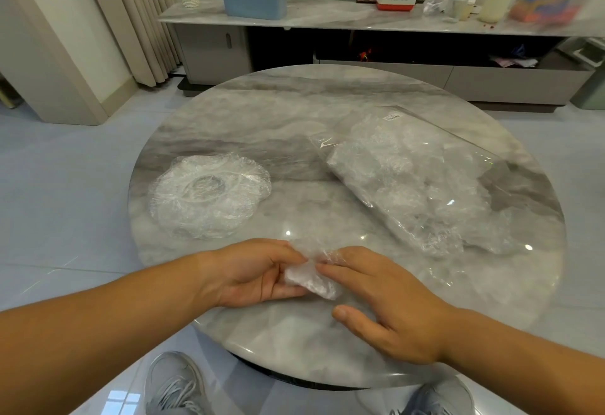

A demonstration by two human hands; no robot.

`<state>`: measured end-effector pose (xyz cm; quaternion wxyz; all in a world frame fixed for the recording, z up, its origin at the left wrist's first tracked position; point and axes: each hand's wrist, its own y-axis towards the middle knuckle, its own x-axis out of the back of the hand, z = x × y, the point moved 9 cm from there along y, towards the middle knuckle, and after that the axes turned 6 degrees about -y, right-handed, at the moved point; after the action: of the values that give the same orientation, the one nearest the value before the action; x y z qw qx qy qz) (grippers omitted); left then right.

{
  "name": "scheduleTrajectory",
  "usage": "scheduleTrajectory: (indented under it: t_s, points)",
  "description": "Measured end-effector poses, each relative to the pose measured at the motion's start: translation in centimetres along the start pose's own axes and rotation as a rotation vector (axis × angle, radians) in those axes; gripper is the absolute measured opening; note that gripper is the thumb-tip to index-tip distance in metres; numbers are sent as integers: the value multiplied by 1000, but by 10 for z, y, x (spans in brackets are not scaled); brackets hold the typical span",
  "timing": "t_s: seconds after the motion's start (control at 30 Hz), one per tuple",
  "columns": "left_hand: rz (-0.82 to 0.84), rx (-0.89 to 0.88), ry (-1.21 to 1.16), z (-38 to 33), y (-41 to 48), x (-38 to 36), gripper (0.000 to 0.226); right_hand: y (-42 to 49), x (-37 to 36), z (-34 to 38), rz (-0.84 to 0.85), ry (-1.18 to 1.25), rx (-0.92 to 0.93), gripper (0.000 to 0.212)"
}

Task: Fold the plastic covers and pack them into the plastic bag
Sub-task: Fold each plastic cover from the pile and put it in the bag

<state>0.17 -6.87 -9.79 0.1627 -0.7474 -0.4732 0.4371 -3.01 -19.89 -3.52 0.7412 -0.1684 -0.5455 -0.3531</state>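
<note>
With our left grip (258, 273) pinched on the small folded plastic cover (311, 282) by the near edge of the surface (294, 113) and our right grip (386, 300) flat-fingered against it, we judge the springy film could unfold if either loosens before reaching the plastic bag (419, 185) toward the right edge.

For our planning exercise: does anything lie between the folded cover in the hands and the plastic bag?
Nothing visible does. Only bare table separates the folded cover, gripped by the left hand and touched by the right hand, from the plastic bag; the stack of unfolded covers lies off left.
</note>
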Motion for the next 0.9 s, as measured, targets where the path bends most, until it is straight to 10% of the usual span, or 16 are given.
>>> scheduleTrajectory:
  t_s: [0.33, 0.57, 0.73, 0.9]
  points:
    - [91, -36, -72, -8, -4, -12, 64, 0, -5, -1, 18, -19, 33, 56]
    - [-111, -46, 178, 1, 3, 6, 33, -5, -14, 3, 54, -195, 165, 82]
    - [-184, -107, 160, -4, 5, 15, 35, -6, -10, -2, 20, 74, 30, 55]
    - [-207, -272, 152, -24, 5, 10, 42, -2, -8, -34, -90, 857, -603, 45]
